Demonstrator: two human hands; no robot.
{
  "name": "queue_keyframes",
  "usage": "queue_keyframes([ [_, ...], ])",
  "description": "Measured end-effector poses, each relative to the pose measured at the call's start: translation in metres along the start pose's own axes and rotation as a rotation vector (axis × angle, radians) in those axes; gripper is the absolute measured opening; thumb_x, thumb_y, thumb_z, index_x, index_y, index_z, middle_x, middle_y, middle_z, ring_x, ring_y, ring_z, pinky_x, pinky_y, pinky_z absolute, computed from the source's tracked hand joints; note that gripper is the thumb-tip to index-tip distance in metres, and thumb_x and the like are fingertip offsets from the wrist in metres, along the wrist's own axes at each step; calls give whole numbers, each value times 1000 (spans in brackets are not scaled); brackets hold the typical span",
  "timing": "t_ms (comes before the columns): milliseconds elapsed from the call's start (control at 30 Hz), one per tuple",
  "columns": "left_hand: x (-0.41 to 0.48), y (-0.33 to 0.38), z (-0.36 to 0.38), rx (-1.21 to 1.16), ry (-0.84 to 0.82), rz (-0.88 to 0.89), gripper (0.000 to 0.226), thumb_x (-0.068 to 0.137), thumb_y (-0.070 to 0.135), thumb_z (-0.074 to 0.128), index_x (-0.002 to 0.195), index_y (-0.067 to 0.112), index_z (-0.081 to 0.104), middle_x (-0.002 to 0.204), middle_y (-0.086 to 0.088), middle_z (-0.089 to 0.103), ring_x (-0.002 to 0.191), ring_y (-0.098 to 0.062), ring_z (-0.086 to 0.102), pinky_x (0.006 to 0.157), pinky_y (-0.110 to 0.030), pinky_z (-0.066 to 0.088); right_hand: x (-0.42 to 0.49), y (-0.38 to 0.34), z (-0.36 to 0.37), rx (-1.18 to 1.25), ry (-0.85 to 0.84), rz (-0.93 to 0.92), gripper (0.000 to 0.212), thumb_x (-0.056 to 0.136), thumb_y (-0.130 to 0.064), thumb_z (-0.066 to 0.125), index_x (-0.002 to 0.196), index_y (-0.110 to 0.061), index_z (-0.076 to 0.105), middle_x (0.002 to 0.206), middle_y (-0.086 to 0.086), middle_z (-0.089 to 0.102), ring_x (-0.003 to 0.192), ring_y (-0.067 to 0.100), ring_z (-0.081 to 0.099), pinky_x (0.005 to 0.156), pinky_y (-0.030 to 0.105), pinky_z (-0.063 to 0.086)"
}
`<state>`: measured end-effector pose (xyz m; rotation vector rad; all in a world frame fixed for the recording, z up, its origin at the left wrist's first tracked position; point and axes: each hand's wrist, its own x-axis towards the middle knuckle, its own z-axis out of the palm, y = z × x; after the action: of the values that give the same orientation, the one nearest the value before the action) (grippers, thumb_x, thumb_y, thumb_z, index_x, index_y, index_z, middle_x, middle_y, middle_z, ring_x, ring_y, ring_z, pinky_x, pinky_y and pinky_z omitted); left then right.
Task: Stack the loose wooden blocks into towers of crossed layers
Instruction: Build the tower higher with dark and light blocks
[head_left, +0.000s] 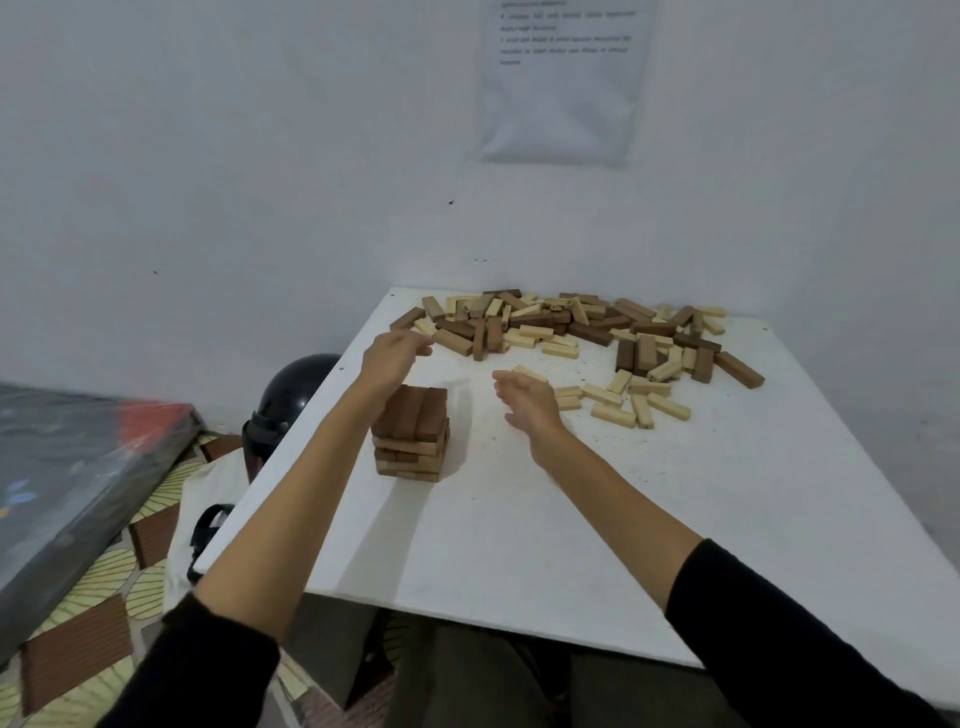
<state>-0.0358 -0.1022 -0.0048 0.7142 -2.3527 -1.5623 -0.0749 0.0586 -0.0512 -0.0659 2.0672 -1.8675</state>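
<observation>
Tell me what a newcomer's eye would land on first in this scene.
First comes the sprawling heap of loose blocks, dark and pale, along the far edge of the white table. Next is the short tower of crossed layers near the table's left side, topped with dark blocks. The left hand reaches past it toward the heap, and the right hand hovers open just right of the tower.

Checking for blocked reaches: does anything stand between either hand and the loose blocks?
Nothing visible. The left hand is at the pile's near edge; the right hand has only bare table before the light blocks. The tower stands back between the forearms.
</observation>
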Motion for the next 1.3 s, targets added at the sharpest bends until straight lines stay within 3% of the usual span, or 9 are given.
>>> queue_keyframes([
  [167, 24, 38, 41, 243, -157, 217, 19, 93, 15, 47, 95, 7, 65, 83, -4, 59, 83, -17, 51, 67, -24, 37, 25, -19, -38, -215, -45, -134, 26, 91, -8, 53, 112, -17, 66, 108, 0, 61, 96, 13, 54, 63, 18, 41],
  [267, 48, 53, 69, 357, -233, 246, 16, 92, 12, 47, 95, 8, 62, 64, -2, 55, 58, -17, 52, 53, -23, 41, 44, -28, -56, -313, -58, -206, 27, 89, -3, 55, 110, -15, 67, 104, 0, 61, 97, 13, 54, 68, 19, 43],
  [467, 106, 67, 123, 555, -243, 431, 23, 92, 8, 51, 112, 6, 63, 117, -7, 62, 110, -22, 56, 78, -17, 39, 99, -43, -95, -629, 8, -318, 23, 87, -4, 58, 107, -9, 68, 108, 1, 63, 104, 13, 54, 85, 22, 39],
  [667, 139, 51, 164, 829, -189, 482, 40, 86, -1, 46, 123, 7, 54, 125, -14, 48, 113, -31, 47, 91, -41, 44, 149, -40, -118, -839, 71, -303, 33, 82, 2, 57, 112, -10, 66, 114, 10, 64, 110, 24, 58, 87, 30, 48],
  [800, 147, 41, 172, 847, -110, 491, 37, 87, -2, 47, 121, 9, 56, 119, -12, 44, 104, -30, 50, 86, -38, 47, 165, -30, -126, -1133, 16, -321, 51, 87, 1, 50, 135, -17, 47, 119, 12, 44, 112, 30, 44, 83, 34, 42],
  [967, 148, 40, 175, 945, -40, 509, 39, 88, -2, 50, 122, 15, 57, 119, -10, 42, 104, -29, 46, 75, -32, 39, 163, -26, -124, -1304, -19, -383, 69, 88, 1, 48, 148, -25, 23, 124, 13, 38, 104, 30, 46, 74, 35, 46],
  [1167, 150, 48, 174, 987, -54, 538, 24, 88, 16, 61, 109, 5, 58, 121, -11, 45, 110, -27, 45, 83, -36, 44, 165, -30, -127, -1202, -57, -351, 51, 87, -16, 60, 135, -18, 45, 113, 8, 47, 96, 28, 54, 61, 28, 38],
  [1233, 146, 50, 175, 972, -92, 593, 26, 88, 19, 60, 110, 5, 55, 119, -10, 48, 111, -25, 45, 82, -34, 44, 166, -34, -131, -1138, -112, -314, 52, 84, -28, 67, 131, -17, 49, 96, 5, 55, 84, 23, 56, 55, 27, 37],
  [1300, 143, 52, 177, 976, -105, 637, 25, 90, 19, 57, 111, 5, 51, 116, -10, 53, 110, -25, 46, 79, -31, 41, 168, -41, -136, -1129, -151, -284, 60, 77, -40, 73, 128, -18, 50, 100, 5, 62, 89, 22, 58, 61, 28, 37],
])
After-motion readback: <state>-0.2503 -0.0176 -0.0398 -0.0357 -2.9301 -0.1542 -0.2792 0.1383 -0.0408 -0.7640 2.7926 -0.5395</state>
